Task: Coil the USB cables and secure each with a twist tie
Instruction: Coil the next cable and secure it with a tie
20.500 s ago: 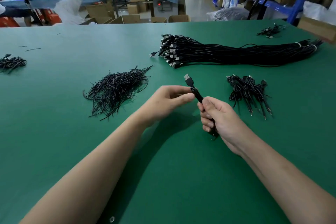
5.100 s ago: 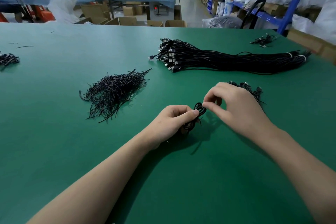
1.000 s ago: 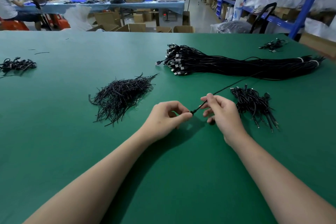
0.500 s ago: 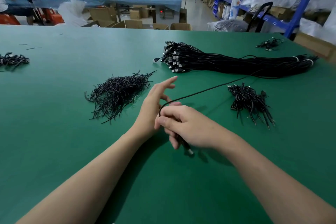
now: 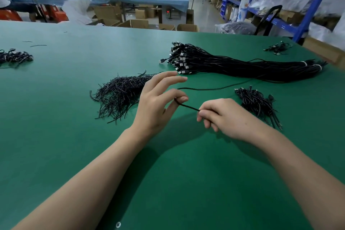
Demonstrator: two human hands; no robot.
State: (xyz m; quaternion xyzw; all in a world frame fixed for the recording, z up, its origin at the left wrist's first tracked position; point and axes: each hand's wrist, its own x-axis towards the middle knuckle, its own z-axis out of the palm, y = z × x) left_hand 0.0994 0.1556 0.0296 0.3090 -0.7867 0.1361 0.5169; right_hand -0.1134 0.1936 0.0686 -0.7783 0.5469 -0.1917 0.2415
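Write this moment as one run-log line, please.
phase: coiling | left hand: fingers spread, cable looped over one digit | right hand: grips cable | ties: in pile

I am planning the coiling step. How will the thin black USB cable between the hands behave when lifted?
Probably floppy: the thin black USB cable bends sharply round a digit of the left hand and trails slack across the green table. Likely light: the right hand holds it taut with curled fingers alone.

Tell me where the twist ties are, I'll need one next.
Head view: the twist ties lie on the green table, left of centre, just left of the left hand and nearer than the cable bundle.
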